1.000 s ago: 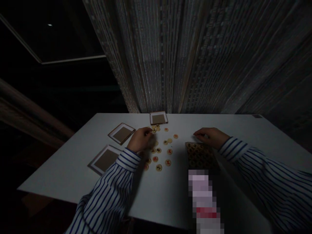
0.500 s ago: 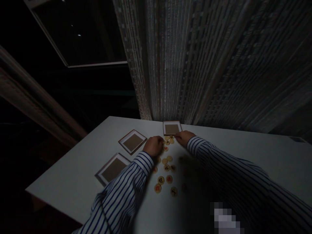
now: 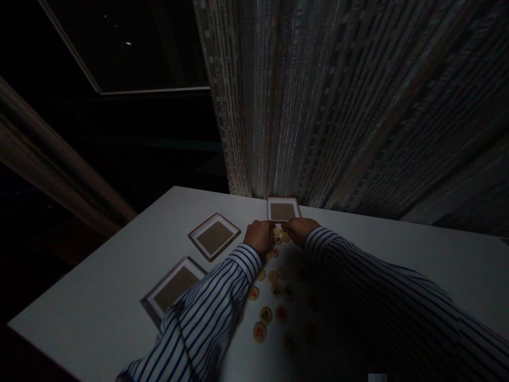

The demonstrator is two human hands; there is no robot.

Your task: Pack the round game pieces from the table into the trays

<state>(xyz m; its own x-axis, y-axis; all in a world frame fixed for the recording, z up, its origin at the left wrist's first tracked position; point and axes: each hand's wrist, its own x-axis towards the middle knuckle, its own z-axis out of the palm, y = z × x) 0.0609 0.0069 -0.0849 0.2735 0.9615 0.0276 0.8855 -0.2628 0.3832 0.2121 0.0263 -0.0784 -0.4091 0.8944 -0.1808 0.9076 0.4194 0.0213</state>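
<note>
Both hands reach out over a group of round wooden Chinese chess pieces [image 3: 278, 240] near the far side of the table. My left hand [image 3: 260, 236] is closed at the left of this group, its fingertips beside the pieces. From the right, my right hand [image 3: 301, 230] is closed too, fingers pointing left over the group's edge. What the fingertips hold, if anything, is hidden. More pieces trail toward me between my forearms, among them a black-marked piece [image 3: 266, 315] and a red-marked piece [image 3: 260, 332]. Some show blank faces, and shadow dims those on the right.
A small shallow framed tray [image 3: 283, 198] stands just beyond my hands at the table's far edge. Two more framed trays, one farther [image 3: 214, 237] and one nearer [image 3: 148, 301], lie left on the white table [image 3: 95, 286]. A striped curtain [image 3: 274, 106] hangs behind.
My hands have come closer together over the far group of pieces. The view has shifted a little, so the nearer pieces and trays appear lower.
</note>
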